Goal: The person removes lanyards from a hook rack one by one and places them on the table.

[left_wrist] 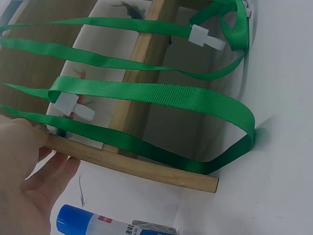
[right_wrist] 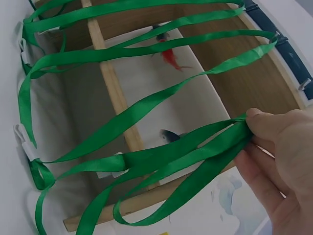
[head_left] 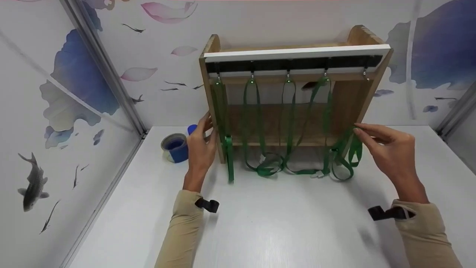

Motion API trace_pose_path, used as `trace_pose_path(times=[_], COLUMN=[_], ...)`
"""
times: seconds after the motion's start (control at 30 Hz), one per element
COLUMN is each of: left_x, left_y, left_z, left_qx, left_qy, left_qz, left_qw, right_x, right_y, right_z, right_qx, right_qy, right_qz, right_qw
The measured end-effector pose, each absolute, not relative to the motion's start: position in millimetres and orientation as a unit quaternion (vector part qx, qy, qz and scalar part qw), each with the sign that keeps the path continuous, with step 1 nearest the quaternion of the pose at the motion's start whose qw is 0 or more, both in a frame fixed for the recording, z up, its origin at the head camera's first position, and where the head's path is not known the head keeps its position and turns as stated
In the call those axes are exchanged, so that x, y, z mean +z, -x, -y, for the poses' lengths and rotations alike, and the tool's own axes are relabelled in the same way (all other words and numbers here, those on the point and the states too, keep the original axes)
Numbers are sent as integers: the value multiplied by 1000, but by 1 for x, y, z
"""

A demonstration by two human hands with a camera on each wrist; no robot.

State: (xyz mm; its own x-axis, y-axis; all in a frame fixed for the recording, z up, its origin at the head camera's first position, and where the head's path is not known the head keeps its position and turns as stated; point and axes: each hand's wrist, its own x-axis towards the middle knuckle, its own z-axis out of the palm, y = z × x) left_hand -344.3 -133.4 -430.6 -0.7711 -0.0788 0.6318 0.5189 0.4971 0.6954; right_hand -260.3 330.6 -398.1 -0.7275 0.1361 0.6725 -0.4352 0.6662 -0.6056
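A wooden rack (head_left: 373, 89) stands on the table, with a row of metal hooks along its dark front strip (head_left: 269, 66). Several green lanyards (head_left: 259, 108) with white plastic clips (left_wrist: 199, 36) hang from the hooks, their lower ends resting on the tabletop. The rightmost hook (head_left: 366, 76) carries no lanyard. My left hand (head_left: 201, 145) grips the rack's left side panel, thumb on the inner side and fingers outside. Beside the right panel, my right hand (head_left: 394, 152) pinches a bunched green lanyard (right_wrist: 195, 144) between thumb and fingers; loops of it droop below.
Left of the rack, a blue-and-tan tape roll (head_left: 180, 152) sits on the white table (head_left: 267, 223). Close to it is a blue-capped glue bottle (left_wrist: 98, 221). Printed wall panels (head_left: 163, 100) stand behind and at the left.
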Motion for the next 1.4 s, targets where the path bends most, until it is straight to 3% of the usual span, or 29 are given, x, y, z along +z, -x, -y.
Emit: trace_pose_path(times=[0.33,0.57,0.9,1.13,1.4], left_x=[-431,-431,-432,-434,-433], left_y=[344,344,344,345,345], left_z=[132,132,131,133,133], left_qx=[-488,-483,-480,-477,-483], left_qy=[134,129,127,128,140], left_qz=[805,809,810,811,803], left_qw=[309,310,312,315,318], right_x=[-397,-405,-459,-486,-489], right_y=[241,231,241,247,251], right_z=[-358,-374,-417,-422,-411], right_qx=[408,444,454,373,346], right_qy=[-53,-48,-22,5,0], right_qz=[871,879,891,927,937], right_qw=[270,168,-6,-42,-53])
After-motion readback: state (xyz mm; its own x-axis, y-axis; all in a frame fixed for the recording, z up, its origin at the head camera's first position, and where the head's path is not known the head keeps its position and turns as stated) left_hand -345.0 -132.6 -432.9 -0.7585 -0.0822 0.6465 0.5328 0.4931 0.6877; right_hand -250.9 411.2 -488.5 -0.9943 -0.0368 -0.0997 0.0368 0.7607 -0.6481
